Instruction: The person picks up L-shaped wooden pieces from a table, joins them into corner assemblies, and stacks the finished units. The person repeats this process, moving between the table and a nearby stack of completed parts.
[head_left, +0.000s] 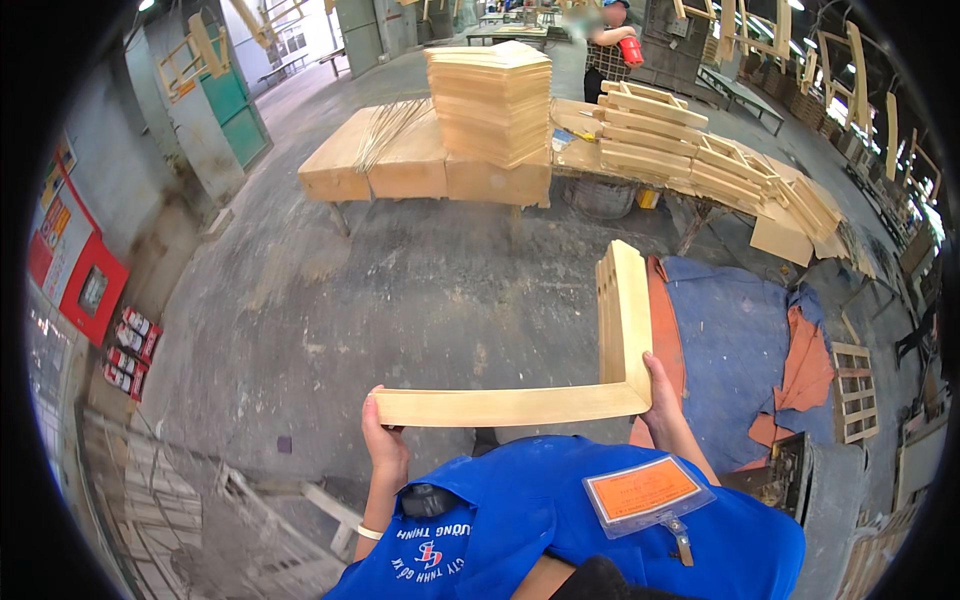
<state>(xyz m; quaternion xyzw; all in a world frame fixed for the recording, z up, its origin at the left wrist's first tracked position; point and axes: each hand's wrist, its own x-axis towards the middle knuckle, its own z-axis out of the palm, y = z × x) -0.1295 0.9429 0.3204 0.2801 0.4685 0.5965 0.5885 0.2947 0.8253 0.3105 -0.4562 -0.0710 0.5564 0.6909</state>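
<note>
Between my hands is an L-shaped wooden frame piece, pale and smooth; it looks like several matching pieces stacked flush. One leg runs level in front of my body and the other points away from me on the right. My left hand is closed around the free left end, its fingertips partly hidden beneath the wood. At the corner, my right hand grips the outer side with the thumb showing and the other fingers mostly hidden. The wood is held above the floor, at about waist height.
Ahead stands a table with a tall stack of angled wooden pieces and thin strips. Wooden frames lie along its right side. A blue and orange cloth covers floor at right. A person holding a red container stands beyond.
</note>
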